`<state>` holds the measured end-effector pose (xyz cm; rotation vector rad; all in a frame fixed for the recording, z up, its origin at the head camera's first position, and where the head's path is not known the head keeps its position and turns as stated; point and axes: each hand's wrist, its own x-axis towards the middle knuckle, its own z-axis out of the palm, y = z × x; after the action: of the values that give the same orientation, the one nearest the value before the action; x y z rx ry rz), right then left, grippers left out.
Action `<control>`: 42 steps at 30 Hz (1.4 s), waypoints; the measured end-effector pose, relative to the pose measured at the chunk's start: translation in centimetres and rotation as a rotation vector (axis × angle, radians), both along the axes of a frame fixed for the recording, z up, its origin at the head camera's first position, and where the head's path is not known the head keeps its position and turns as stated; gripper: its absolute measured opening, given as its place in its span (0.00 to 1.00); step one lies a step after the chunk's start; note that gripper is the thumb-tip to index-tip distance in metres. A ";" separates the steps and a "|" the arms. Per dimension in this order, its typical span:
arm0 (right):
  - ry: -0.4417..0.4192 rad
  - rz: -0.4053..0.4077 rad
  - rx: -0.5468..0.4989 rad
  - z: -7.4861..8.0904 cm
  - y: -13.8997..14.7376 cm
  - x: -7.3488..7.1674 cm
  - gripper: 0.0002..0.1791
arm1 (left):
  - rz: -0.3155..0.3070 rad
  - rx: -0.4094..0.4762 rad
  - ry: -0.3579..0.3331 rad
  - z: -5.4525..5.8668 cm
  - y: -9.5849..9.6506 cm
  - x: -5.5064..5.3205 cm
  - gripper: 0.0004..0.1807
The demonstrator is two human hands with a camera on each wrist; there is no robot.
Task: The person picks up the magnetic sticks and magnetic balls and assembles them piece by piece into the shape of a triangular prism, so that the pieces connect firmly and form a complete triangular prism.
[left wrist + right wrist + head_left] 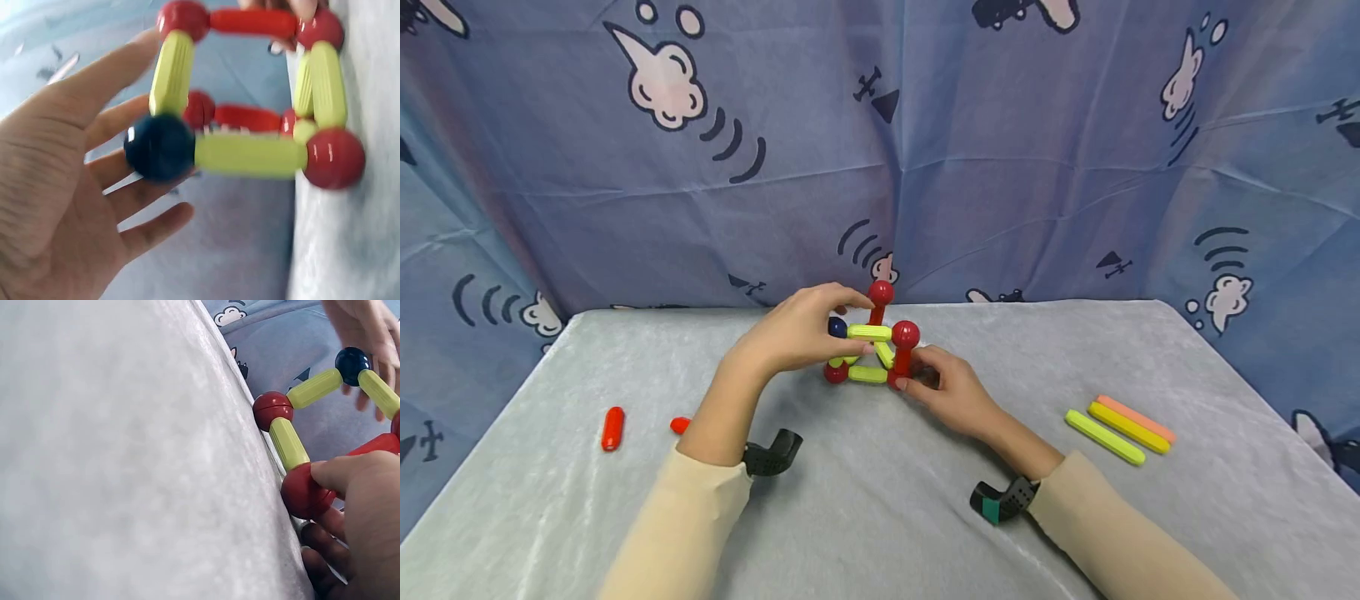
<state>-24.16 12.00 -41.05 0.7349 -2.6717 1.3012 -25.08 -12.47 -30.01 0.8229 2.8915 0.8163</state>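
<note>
A toy building frame (868, 375) of balls and short rods stands on the cloth near the table's far edge. Its balls are red except one dark blue ball (159, 148); the rods are yellow-green and red. My left hand (808, 329) is around the blue-ball side, its fingers spread and loosely bent; the thumb lies close to the top yellow-green rod (172, 74), and contact is unclear. With thumb and fingers my right hand (951, 392) pinches the lower red ball (304, 490) at the near right corner. A red upright rod (902, 361) rises from that ball.
On the right lie a yellow-green rod (1105, 437), a yellow rod (1129, 427) and an orange rod (1137, 418), side by side. Two short red rods are at left: one loose red rod (613, 429), another partly behind my left forearm. A patterned blue curtain (1037, 167) hangs behind.
</note>
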 end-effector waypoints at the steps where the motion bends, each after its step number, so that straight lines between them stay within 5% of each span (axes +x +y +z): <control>1: -0.002 -0.007 0.006 0.0 0.0 0.0 0.15 | 0.000 0.009 -0.032 -0.1 -0.4 -0.1 0.26; 13: -0.063 -0.050 0.027 0.4 -0.1 -0.1 0.17 | -0.078 0.078 -0.325 -4.0 -2.7 -2.4 0.18; 22: -0.089 -0.329 -0.057 1.0 0.2 -0.5 0.20 | -0.126 0.077 -0.321 -5.4 -0.6 -2.4 0.11; 25: -0.127 -0.356 -0.100 0.9 0.4 -0.6 0.21 | -0.124 0.125 -0.324 -5.9 0.7 -2.1 0.11; 31: -0.235 -0.250 -0.225 0.7 0.8 -0.9 0.30 | -0.124 0.191 -0.339 -7.0 3.0 -1.4 0.18; 36: -0.284 -0.099 -0.298 0.4 1.9 -1.5 0.31 | -0.201 0.202 -0.413 -6.9 4.1 -0.6 0.25; 40: -0.297 -0.033 -0.276 0.4 3.0 -2.0 0.33 | -0.240 0.206 -0.445 -5.9 3.8 -0.3 0.17; 42: -0.303 0.003 -0.250 0.5 3.7 -2.1 0.34 | -0.210 0.246 -0.396 -5.2 3.0 -0.4 0.09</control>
<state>-26.26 15.75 -40.50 0.5496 -2.6454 1.8366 -25.52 -9.43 -35.20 0.8498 2.3504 1.1713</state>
